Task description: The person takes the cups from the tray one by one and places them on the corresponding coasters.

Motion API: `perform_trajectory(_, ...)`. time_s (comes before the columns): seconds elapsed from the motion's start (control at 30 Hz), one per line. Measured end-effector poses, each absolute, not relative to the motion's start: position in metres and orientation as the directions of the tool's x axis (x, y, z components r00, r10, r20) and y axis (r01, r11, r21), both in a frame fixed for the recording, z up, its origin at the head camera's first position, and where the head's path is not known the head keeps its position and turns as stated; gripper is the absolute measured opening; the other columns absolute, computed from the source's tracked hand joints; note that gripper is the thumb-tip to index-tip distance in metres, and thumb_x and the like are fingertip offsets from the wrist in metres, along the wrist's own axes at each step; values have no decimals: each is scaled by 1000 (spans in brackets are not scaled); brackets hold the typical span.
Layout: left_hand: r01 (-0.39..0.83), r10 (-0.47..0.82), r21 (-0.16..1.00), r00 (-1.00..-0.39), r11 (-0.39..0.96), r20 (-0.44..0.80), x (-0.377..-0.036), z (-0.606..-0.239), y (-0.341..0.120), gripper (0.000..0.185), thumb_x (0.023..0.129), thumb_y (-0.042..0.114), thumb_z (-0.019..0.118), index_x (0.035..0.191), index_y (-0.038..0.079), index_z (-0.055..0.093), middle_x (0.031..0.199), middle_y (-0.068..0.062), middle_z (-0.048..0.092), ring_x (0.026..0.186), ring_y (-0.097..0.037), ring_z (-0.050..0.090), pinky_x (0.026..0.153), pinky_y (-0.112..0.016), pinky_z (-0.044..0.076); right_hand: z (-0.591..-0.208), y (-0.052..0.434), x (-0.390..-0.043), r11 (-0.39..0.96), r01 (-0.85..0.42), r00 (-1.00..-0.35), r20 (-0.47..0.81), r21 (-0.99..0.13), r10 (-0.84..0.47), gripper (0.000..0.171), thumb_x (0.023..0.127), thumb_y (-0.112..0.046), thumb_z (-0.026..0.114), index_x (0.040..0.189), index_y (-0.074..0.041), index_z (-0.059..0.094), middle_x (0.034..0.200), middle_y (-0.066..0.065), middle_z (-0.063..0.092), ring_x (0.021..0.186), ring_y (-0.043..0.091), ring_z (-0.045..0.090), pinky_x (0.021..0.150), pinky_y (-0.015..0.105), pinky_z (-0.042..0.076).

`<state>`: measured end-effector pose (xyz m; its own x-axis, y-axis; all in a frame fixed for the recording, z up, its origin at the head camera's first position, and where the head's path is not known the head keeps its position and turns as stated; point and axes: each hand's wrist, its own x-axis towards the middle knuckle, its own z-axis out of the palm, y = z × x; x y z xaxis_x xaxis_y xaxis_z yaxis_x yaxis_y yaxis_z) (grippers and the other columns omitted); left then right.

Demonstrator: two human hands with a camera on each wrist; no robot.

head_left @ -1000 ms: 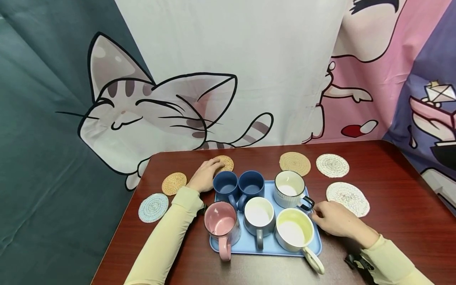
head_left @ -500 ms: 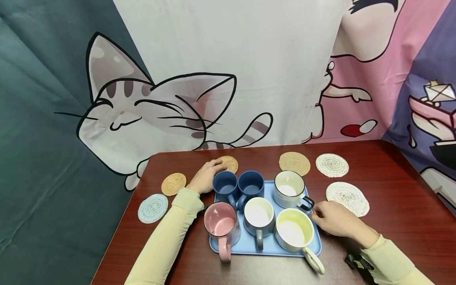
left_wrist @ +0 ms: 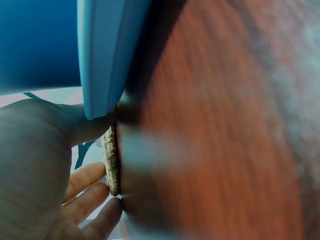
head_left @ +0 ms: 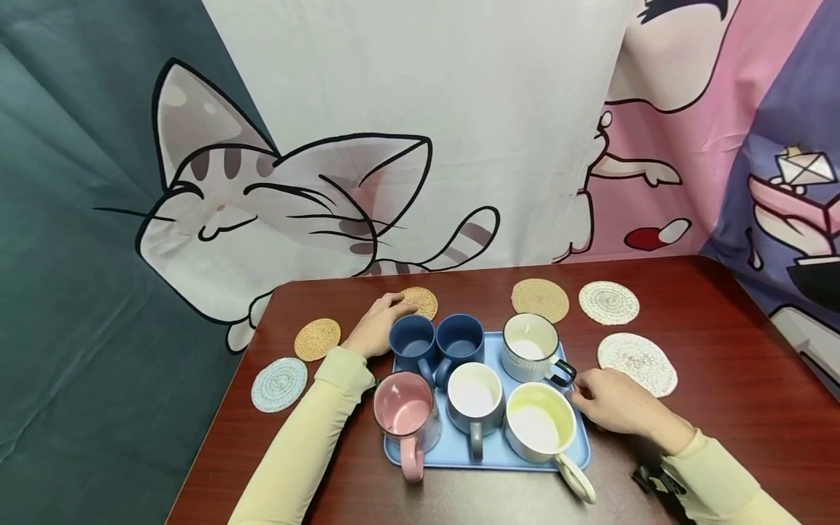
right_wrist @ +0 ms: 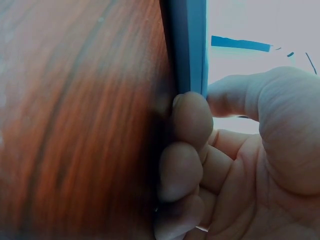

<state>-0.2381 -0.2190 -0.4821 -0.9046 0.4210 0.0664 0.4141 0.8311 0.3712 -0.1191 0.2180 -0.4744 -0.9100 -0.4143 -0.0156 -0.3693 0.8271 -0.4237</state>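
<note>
A blue tray (head_left: 446, 461) carries several mugs: two dark blue mugs (head_left: 413, 354), a pink mug (head_left: 402, 412), a grey mug (head_left: 475, 408), a cream mug with a black handle (head_left: 521, 369) and a pale yellow mug (head_left: 534, 439). Beyond the tray's far left corner, my left hand (head_left: 377, 327) touches a round woven tan coaster (head_left: 423, 300) with its extended fingers (left_wrist: 85, 177). Its thumb passes close to the tray's rim in the left wrist view. At the tray's right side, my right hand (head_left: 613, 399) pinches the tray's edge (right_wrist: 195, 55) between thumb and curled fingers.
On the left lie a second tan coaster (head_left: 317, 340) and a light blue coaster (head_left: 279, 385). Behind the tray on the right are a beige coaster (head_left: 540, 299) and two white coasters (head_left: 609, 302). A printed cloth (head_left: 472, 131) hangs along the table's back edge.
The tan coaster at my left fingers has slid slightly right, and those fingers have shifted a little with it. My right hand, the tray and the mugs stay put; the view drifts slightly.
</note>
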Motion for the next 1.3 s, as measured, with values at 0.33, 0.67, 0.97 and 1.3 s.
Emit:
perform_trajectory(0.33,384,406,425,-913,820,41,-233,-482,-226,56,98,40,68,149,17,56,161,-16,39,149,-39,38,120,-57,35,-475,216,-118,828,-370,-911,-13,-422,-413,36,91,-20,68,61,-24,49,56,-14,35,55,4,35,54,25,32)
perform_trajectory(0.67,364,350,360,-931,859,104,-215,-475,-243,50,99,24,67,145,10,57,156,-18,46,145,-39,44,119,-55,38,-474,216,-117,829,-368,-912,-9,-421,-409,37,90,-19,68,60,-24,47,56,-14,35,55,4,34,53,25,31)
perform_trajectory(0.97,261,218,292,-961,920,170,-190,-471,-277,48,95,24,72,138,6,61,150,-21,51,139,-42,48,113,-59,42,-475,217,-117,831,-370,-912,-8,-415,-410,37,90,-19,68,60,-24,47,55,-15,35,54,4,34,52,24,30)
perform_trajectory(1.3,147,109,235,-980,961,168,-171,-471,-310,49,96,27,70,139,5,60,152,-22,48,139,-46,46,110,-64,42,-474,216,-118,831,-374,-910,-9,-412,-414,37,90,-19,68,60,-24,47,56,-14,35,55,4,34,53,25,30)
